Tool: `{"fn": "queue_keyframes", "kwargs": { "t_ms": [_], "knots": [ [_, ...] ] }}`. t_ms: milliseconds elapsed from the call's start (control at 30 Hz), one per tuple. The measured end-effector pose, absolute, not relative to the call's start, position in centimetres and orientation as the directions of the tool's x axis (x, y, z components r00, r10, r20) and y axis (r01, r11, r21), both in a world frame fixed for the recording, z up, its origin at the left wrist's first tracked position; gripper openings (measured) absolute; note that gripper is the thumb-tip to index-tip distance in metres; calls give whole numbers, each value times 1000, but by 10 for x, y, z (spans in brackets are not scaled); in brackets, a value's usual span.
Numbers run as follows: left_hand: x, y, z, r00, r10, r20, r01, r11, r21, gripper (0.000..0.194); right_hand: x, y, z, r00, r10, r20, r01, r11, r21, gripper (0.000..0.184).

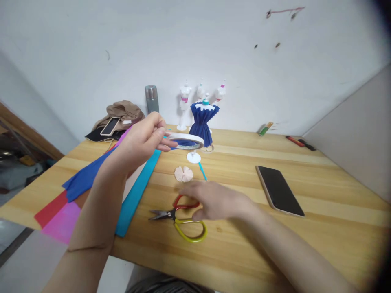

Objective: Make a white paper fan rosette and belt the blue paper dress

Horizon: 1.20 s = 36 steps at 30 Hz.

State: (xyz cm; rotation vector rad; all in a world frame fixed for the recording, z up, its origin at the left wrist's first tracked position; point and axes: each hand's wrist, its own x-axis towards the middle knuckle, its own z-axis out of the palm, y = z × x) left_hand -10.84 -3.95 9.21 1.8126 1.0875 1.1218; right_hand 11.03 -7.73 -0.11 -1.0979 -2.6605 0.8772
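My left hand (143, 136) is raised over the table, its fingers closed on a roll of white tape (191, 138). My right hand (212, 199), slightly blurred, hovers at the scissors (170, 214), thumb and fingers apart around the red and yellow handles; whether it touches them is unclear. The scissors lie with their blades slightly parted and pointing left. Behind the tape stands a small dress-form stand (193, 157) wearing a navy pleated dress (203, 120) with a white collar. A pale pink pleated piece (183, 174) and a narrow teal strip (203, 171) lie before it.
Coloured paper sheets (139, 195) fan out under my left arm. Several bare white dress forms (185, 101) and a flask (152, 99) stand by the wall. A cloth bundle (125, 110) with a phone (110, 126) lies back left, a larger phone (279, 190) right.
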Motion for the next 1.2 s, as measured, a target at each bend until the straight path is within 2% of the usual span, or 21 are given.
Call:
{"fn": "queue_keyframes", "kwargs": {
  "t_ms": [33, 67, 133, 233, 300, 367, 433, 500, 533, 633, 700, 800, 933, 1200],
  "knots": [
    [-109, -41, 93, 259, 920, 294, 247, -357, 901, 10, 98, -86, -5, -742, 648, -171, 645, 619, -448, 60],
    [-109, -42, 94, 260, 923, 283, 215, -341, 915, 11, 88, -93, -10, -731, 646, -221, 679, 652, -337, 65],
    [-109, -45, 95, 264, 928, 264, 147, -309, 940, 13, 74, -103, -17, -723, 637, -267, 689, 693, -213, 58],
    [-111, -45, 97, 271, 924, 271, 37, -291, 956, 14, 70, -104, -20, -760, 594, -262, 650, 697, -305, 30],
    [-111, -43, 97, 270, 918, 289, -17, -296, 955, 14, 76, -99, -15, -773, 591, -231, 627, 656, -420, 25],
    [-110, -40, 98, 250, 924, 291, -46, -288, 956, 14, 86, -92, -7, -810, 548, -207, 550, 590, -591, 34],
    [-108, -38, 98, 222, 935, 275, -60, -268, 961, 15, 95, -85, -2, -855, 513, -78, 356, 471, -807, 42],
    [-105, -36, 96, 216, 942, 256, -65, -248, 967, 16, 102, -79, -2, -812, 579, 74, 122, 293, -948, 47],
    [-103, -36, 95, 221, 942, 251, -71, -242, 968, 16, 104, -77, -4, -773, 625, 111, 23, 202, -979, 50],
    [-97, -36, 88, 252, 936, 246, -106, -226, 968, 16, 105, -71, -13, -657, 739, 148, -184, 34, -982, 51],
    [-93, -36, 84, 281, 928, 245, -133, -215, 968, 18, 102, -71, -15, -610, 774, 169, -236, 26, -971, 55],
    [-89, -33, 79, 352, 905, 239, -143, -201, 969, 22, 96, -78, -10, -532, 813, 236, -273, 99, -957, 57],
    [-84, -30, 77, 384, 893, 235, -105, -211, 972, 23, 90, -89, -1, -443, 842, 307, -248, 214, -945, 46],
    [-66, -33, 68, 365, 915, 170, -34, -169, 985, 17, 90, -86, -4, -358, 898, 257, -193, 199, -961, 53]
  ]
}}
